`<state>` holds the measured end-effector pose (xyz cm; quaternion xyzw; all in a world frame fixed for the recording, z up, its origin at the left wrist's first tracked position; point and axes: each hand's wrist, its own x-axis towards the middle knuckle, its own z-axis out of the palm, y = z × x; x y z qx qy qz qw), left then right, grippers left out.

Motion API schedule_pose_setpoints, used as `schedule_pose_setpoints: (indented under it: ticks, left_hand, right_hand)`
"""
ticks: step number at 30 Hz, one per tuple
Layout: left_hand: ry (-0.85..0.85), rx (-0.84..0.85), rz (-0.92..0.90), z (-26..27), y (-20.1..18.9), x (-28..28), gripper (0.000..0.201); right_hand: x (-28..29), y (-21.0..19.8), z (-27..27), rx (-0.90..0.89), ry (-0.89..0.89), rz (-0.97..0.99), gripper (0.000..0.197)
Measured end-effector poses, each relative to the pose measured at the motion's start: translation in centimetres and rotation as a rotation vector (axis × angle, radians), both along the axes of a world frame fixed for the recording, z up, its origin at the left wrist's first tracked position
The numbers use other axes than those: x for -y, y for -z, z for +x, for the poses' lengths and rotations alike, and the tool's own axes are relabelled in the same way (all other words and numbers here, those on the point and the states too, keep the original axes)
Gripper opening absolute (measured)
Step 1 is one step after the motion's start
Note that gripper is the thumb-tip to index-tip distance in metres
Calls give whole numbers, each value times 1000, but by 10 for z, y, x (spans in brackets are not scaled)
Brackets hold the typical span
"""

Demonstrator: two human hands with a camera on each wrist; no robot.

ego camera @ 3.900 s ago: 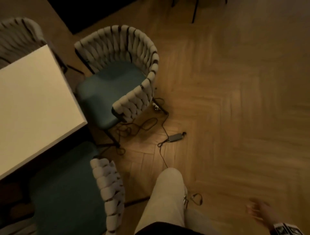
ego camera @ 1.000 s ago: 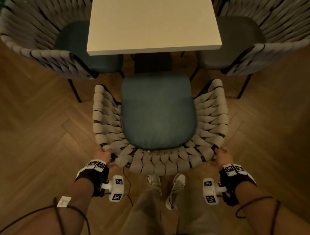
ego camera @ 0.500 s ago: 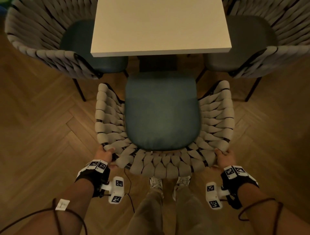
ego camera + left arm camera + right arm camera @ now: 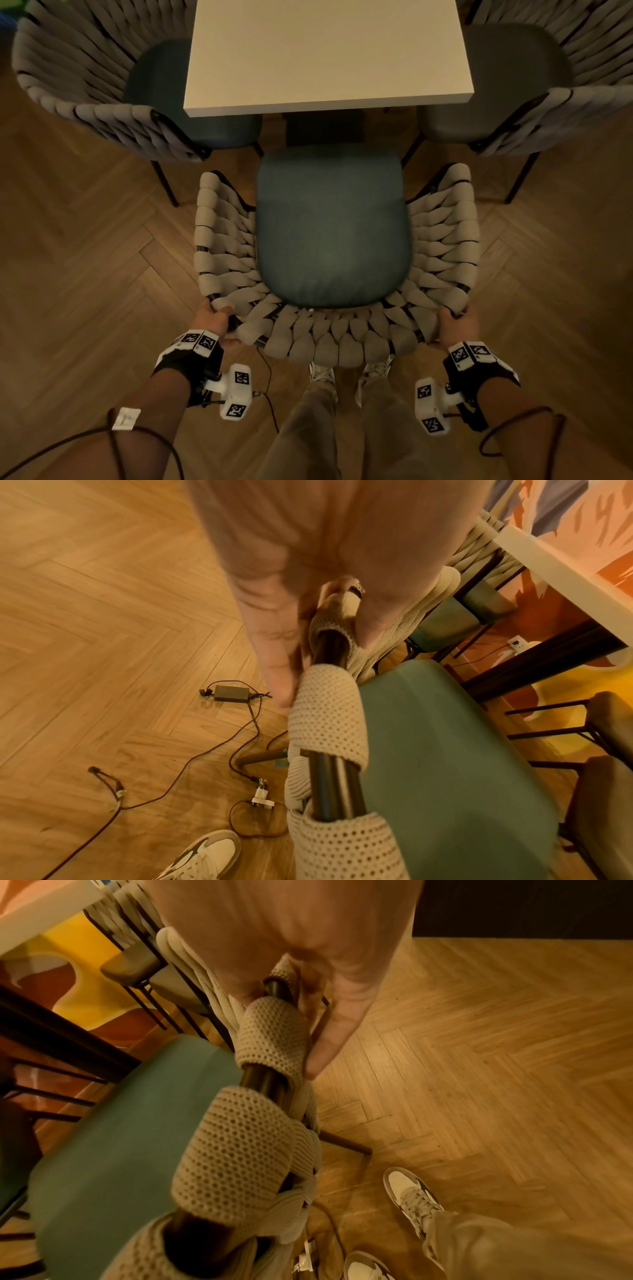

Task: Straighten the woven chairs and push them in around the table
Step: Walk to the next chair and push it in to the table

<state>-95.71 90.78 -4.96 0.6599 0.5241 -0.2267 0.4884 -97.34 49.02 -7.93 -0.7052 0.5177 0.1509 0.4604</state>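
A woven chair [image 4: 329, 335] with a teal seat cushion [image 4: 332, 226] stands in front of me, facing the white table [image 4: 329, 51]; the seat's front edge sits just short of the tabletop's near edge. My left hand [image 4: 212, 318] grips the back rail at its left corner, and my right hand [image 4: 455, 323] grips the right corner. In the left wrist view my left hand [image 4: 308, 631] curls round the dark metal rail [image 4: 329, 777] between the knitted bands. In the right wrist view my right hand [image 4: 308, 1020] wraps the woven chair's rail [image 4: 260, 1080] likewise.
Two more woven chairs flank the table, one at the left [image 4: 96, 96] and one at the right [image 4: 555, 96]. A power adapter [image 4: 231, 697] and loose cables [image 4: 164, 791] lie on the herringbone wood floor behind the chair, near my shoes [image 4: 349, 373].
I walked round to the back of this chair and took hold of its rail with both hands. Over the last second the chair slid forward toward the table.
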Motion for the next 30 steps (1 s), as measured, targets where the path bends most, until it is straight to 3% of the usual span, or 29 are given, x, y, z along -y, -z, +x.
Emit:
schedule_pose_setpoints:
  ticks: [10,23,30]
  left_hand:
    - [-14,-4,-3,-8,-1,-2,40]
    - [8,-37,-17,-20,-6,5,47]
    - [8,-33,-9,-20,-2,4,46]
  right_hand:
    - [-4,3,-20,32,-2,-27,27]
    - [-2,-13,-35,-2,6,-37,47]
    - [-3,-21,-31,-24,-20,-104,44]
